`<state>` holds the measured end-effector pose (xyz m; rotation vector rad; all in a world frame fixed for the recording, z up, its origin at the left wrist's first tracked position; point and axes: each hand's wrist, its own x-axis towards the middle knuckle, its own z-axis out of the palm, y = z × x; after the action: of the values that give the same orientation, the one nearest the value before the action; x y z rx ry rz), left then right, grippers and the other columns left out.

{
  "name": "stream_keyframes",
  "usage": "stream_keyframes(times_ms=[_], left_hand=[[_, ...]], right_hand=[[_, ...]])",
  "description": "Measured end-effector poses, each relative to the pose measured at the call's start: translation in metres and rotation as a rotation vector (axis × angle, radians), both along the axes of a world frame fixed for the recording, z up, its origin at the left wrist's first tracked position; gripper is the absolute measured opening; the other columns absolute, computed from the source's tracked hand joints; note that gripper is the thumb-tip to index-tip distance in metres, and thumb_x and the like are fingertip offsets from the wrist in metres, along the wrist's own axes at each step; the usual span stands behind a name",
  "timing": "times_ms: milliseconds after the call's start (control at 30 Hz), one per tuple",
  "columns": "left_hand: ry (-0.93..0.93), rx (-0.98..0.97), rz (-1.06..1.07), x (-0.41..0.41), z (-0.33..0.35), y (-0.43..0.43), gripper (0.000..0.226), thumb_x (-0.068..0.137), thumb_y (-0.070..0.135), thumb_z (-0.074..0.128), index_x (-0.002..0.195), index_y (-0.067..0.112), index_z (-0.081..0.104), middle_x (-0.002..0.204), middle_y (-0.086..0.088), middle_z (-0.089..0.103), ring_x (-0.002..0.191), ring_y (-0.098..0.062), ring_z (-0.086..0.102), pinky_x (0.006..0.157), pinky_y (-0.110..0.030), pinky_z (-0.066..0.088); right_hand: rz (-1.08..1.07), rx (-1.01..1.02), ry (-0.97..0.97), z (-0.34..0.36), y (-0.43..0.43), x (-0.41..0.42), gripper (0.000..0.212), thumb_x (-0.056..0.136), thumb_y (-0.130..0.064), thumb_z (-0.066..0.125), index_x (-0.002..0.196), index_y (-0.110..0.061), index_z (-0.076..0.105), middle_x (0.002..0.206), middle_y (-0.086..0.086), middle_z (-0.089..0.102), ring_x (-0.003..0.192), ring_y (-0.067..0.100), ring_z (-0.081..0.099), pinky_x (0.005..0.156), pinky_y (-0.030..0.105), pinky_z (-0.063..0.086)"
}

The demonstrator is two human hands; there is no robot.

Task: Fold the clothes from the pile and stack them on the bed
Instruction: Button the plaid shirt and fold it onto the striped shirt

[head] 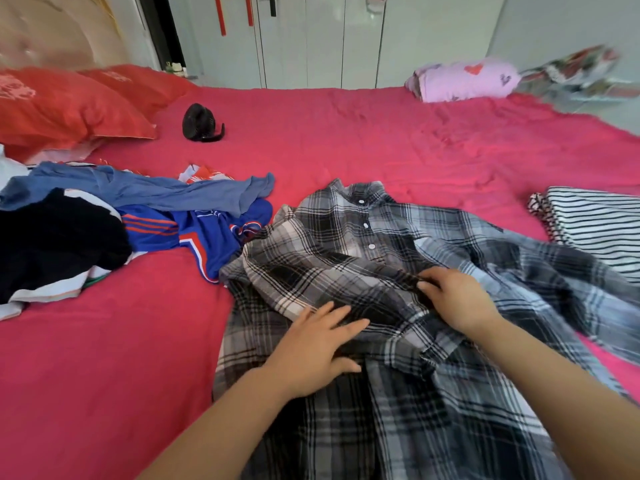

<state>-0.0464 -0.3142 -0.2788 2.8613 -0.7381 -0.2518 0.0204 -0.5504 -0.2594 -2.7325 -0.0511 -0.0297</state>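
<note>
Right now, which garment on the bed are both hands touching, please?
The grey plaid button shirt: left hand presses it, right hand pinches it; pile and striped garment lie untouched.

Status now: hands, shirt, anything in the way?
Left hand flat on shirt. Right hand pinches shirt fold. Shirt spread, not yet folded. Pile beside it, left.

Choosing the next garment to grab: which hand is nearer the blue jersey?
Left. The left hand lies flat on the plaid shirt, right of the blue jersey; the right hand pinches the shirt farther right.
</note>
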Motion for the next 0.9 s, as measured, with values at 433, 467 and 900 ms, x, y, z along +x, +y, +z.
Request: stream_keyframes(times_ms=[433, 467, 900], left_hand=[[-0.172, -0.267, 0.031, -0.032, 0.016, -0.033, 0.03, 0.098, 0.019, 0.043, 0.125, 0.019, 0.059, 0.126, 0.005, 0.058, 0.118, -0.012, 0.047, 0.103, -0.026, 0.036], [-0.204, -0.269, 0.061, -0.032, 0.018, -0.035, 0.034, 0.098, 0.022, 0.044, 0.131, 0.022, 0.052, 0.132, 0.006, 0.052, 0.124, -0.011, 0.041, 0.107, -0.024, 0.03], [-0.11, -0.111, 0.099, -0.01, 0.026, -0.076, 0.046, 0.099, 0.045, 0.025, 0.142, 0.031, 0.036, 0.153, 0.009, 0.025, 0.141, -0.009, 0.02, 0.116, -0.031, 0.013]], right_hand=[[-0.089, -0.087, 0.229, 0.012, -0.029, -0.035, 0.03, 0.09, -0.021, 0.056, 0.117, -0.01, 0.057, 0.113, 0.016, 0.062, 0.102, 0.029, 0.059, 0.075, 0.028, 0.042], [-0.099, -0.103, 0.212, 0.01, -0.028, -0.036, 0.034, 0.089, -0.024, 0.057, 0.121, -0.014, 0.055, 0.118, 0.015, 0.059, 0.104, 0.03, 0.057, 0.079, 0.029, 0.045], [0.15, -0.044, 0.013, -0.022, -0.03, -0.058, 0.052, 0.097, -0.042, 0.035, 0.146, -0.036, 0.019, 0.156, -0.002, 0.017, 0.145, 0.022, 0.009, 0.116, 0.046, 0.015]])
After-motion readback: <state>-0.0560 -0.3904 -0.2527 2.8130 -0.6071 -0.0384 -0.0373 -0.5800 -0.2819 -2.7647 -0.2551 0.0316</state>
